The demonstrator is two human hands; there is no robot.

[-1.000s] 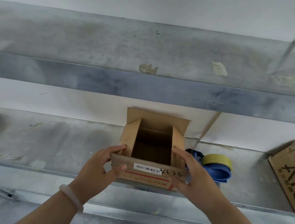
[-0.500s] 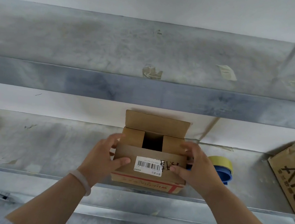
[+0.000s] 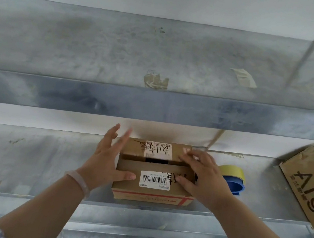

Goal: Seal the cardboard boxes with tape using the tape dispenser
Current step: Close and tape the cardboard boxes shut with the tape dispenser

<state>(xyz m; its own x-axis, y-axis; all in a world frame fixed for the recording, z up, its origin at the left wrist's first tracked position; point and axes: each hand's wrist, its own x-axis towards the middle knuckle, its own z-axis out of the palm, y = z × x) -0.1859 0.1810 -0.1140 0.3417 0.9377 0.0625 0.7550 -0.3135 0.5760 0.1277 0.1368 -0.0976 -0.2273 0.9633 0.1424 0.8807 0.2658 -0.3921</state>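
Head camera, looking down at a metal shelf [image 3: 35,162]: a small cardboard box [image 3: 155,168] sits at the shelf's front edge between a person's two hands. Its top flaps are folded down, with a narrow dark gap between them. The left hand [image 3: 103,163] lies against the box's left side with its fingers straight and pointing away from the camera, and its thumb rests flat on the near flap beside a barcode label [image 3: 155,180]. A pale bracelet [image 3: 78,181] circles that wrist. The right hand [image 3: 202,175] is spread over the right end of the box top, its fingers flat on the far flap and its thumb on the near one. Neither hand grips anything. The blue tape dispenser [image 3: 233,187], loaded with a yellowish tape roll [image 3: 233,170], lies on the shelf just beside the box's right end and partly behind the right hand, which does not touch it. A larger cardboard box [image 3: 309,190] with dark lettering leans at the far right. Tape scraps [image 3: 156,80] cling to the upper shelf [image 3: 101,50].
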